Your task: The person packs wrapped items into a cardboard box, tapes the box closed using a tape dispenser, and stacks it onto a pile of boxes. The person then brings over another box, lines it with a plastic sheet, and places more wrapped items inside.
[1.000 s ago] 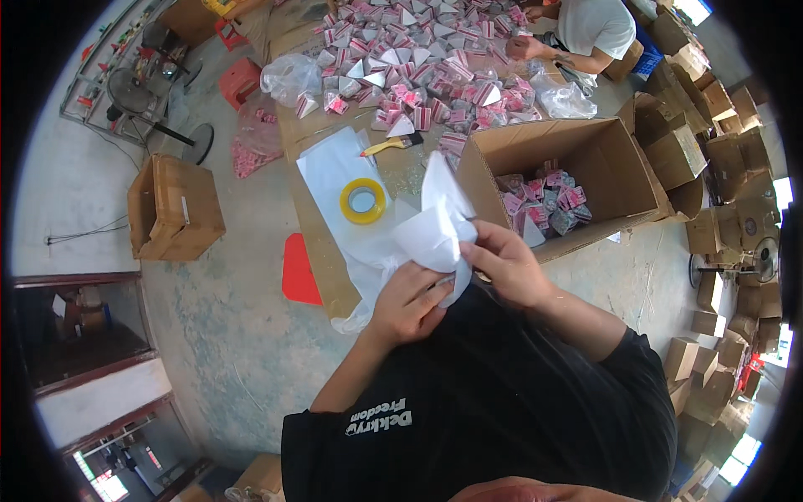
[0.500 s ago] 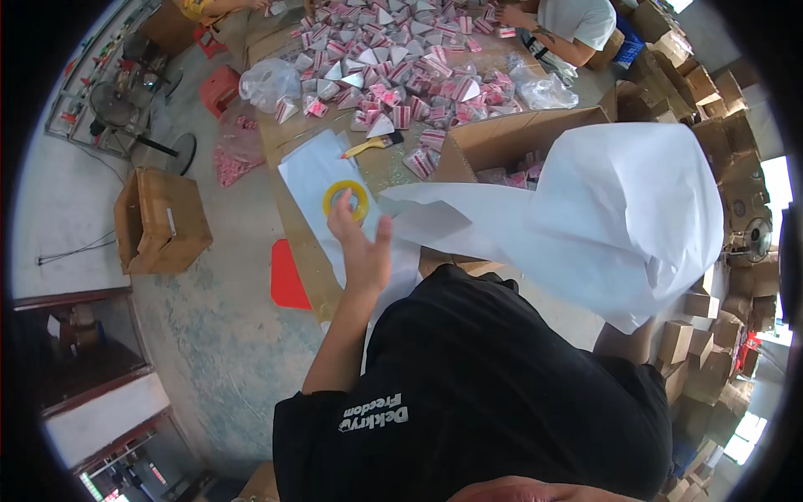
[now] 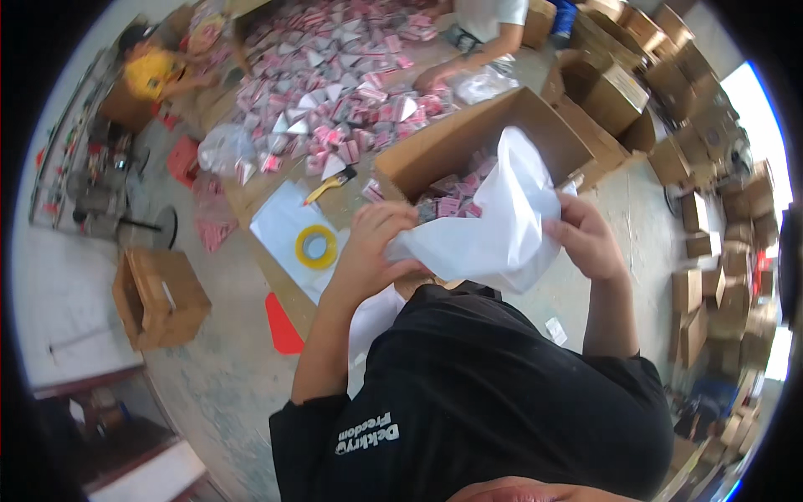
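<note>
The large white plastic bag (image 3: 493,230), which half a second ago billowed wide to the person's right, is now gathered back in front of the chest. The left hand (image 3: 372,251), then reaching alone toward the floor, has come back and closes its fingers on the bag's left edge; the right hand (image 3: 590,238) pinches the right edge. Judging by that, the shaking-out is over and both hands are now working at the bag's mouth, which hangs just above the open brown cardboard box (image 3: 485,142) half filled with small pink and white packets (image 3: 452,201).

There is no raised surface; everything lies on the grey concrete floor (image 3: 209,368). A flattened cardboard sheet carries a yellow roll of tape (image 3: 317,247) on a white sheet (image 3: 284,230), with a yellow-handled knife (image 3: 328,186) beside it. Further off spreads a broad heap of pink and white triangular packets (image 3: 335,92), where two other people sit sorting. A smaller open carton (image 3: 159,297) stands to the left, a red flat piece (image 3: 283,326) near it, and stacked brown cartons (image 3: 711,217) line the right side.
</note>
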The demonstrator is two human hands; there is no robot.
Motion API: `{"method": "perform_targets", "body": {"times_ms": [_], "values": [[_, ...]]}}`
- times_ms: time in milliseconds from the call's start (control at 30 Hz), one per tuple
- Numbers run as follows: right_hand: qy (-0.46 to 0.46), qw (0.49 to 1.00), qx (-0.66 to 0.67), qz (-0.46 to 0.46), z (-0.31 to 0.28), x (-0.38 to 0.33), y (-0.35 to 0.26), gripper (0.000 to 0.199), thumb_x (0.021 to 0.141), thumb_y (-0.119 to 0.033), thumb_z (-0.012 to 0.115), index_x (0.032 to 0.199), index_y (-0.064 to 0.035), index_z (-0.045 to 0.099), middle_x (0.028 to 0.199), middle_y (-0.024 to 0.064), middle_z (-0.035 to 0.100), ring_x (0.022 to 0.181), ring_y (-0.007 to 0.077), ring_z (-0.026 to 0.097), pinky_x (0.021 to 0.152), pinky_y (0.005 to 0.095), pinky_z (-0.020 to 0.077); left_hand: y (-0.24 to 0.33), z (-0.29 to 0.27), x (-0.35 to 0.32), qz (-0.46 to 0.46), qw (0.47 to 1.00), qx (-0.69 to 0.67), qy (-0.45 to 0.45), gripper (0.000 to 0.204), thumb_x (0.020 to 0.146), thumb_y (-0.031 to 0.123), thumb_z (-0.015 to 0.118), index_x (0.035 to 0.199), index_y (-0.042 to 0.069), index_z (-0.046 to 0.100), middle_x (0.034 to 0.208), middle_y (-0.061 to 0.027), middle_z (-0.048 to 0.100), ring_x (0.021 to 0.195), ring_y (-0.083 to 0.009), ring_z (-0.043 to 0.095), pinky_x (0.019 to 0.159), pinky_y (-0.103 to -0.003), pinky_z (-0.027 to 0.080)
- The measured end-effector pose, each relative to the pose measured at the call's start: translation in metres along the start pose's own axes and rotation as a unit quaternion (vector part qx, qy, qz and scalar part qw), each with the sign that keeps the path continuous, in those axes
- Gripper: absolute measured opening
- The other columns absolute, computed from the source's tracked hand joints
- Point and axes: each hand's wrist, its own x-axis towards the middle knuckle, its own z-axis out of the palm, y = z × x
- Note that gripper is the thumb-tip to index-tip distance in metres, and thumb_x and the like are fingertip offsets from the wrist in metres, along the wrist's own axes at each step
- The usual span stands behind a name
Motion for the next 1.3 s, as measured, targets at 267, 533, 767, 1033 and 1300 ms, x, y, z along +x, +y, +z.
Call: {"method": "perform_targets", "body": {"times_ms": [267, 533, 767, 1033, 1300], "values": [[0.164, 0.963, 0.214, -0.029, -0.036, -0.009, -0.010, 0.035, 0.090, -0.016, 0.069, 0.118, 0.0040, 0.060, 0.104, 0.0071, 0.067, 0.091, 0.0149, 0.065, 0.082, 0.0290, 0.0514, 0.043, -0.028, 0.014, -0.176, 0.967, -0.128, -0.130, 0.021, 0.084, 0.018, 0.075, 0.088, 0.001, 0.065, 0.075, -0.0096, 0.060, 0.069, -0.0231, 0.057, 0.067, -0.030, 0.045], [0.343, 0.870, 0.340, -0.098, -0.048, -0.072, 0.085, 0.036, 0.099, -0.044, 0.049, 0.116, -0.0124, 0.057, 0.108, 0.0053, 0.062, 0.098, 0.0187, 0.059, 0.091, 0.0389, 0.0455, 0.092, 0.048, 0.070, -0.122, 0.931, -0.335, -0.077, 0.028, 0.095, 0.025, 0.066, 0.095, -0.003, 0.065, 0.081, 0.0008, 0.061, 0.071, -0.0060, 0.050, 0.063, -0.021, 0.040], [0.276, 0.930, 0.241, -0.037, 0.025, -0.132, 0.095, 0.021, 0.093, -0.026, 0.067, 0.094, -0.0052, 0.064, 0.082, 0.0009, 0.063, 0.074, 0.0118, 0.060, 0.071, 0.0285, 0.0502, 0.126, 0.127, 0.060, -0.045, 0.884, -0.442, -0.145, 0.043, 0.097, 0.034, 0.063, 0.108, -0.007, 0.064, 0.097, -0.0083, 0.067, 0.087, -0.0137, 0.061, 0.078, -0.024, 0.047], [0.384, 0.869, 0.298, -0.090, 0.002, -0.184, 0.083, 0.019, 0.096, -0.022, 0.059, 0.101, -0.0036, 0.059, 0.083, 0.0024, 0.061, 0.074, 0.0110, 0.059, 0.067, 0.0280, 0.0499, 0.147, 0.153, 0.083, -0.063, 0.882, -0.441, -0.155, 0.038, 0.098, 0.032, 0.062, 0.104, -0.005, 0.063, 0.095, -0.0068, 0.066, 0.090, -0.0141, 0.058, 0.084, -0.028, 0.046], [0.397, 0.915, 0.032, -0.064, -0.025, -0.238, 0.093, 0.023, 0.092, -0.019, 0.064, 0.104, -0.0004, 0.060, 0.088, 0.0068, 0.064, 0.082, 0.0132, 0.057, 0.077, 0.0321, 0.0489, 0.199, 0.197, 0.074, -0.154, 0.825, -0.528, -0.131, 0.044, 0.094, 0.033, 0.063, 0.109, -0.008, 0.060, 0.099, -0.0123, 0.065, 0.094, -0.0217, 0.061, 0.089, -0.034, 0.047]]}}
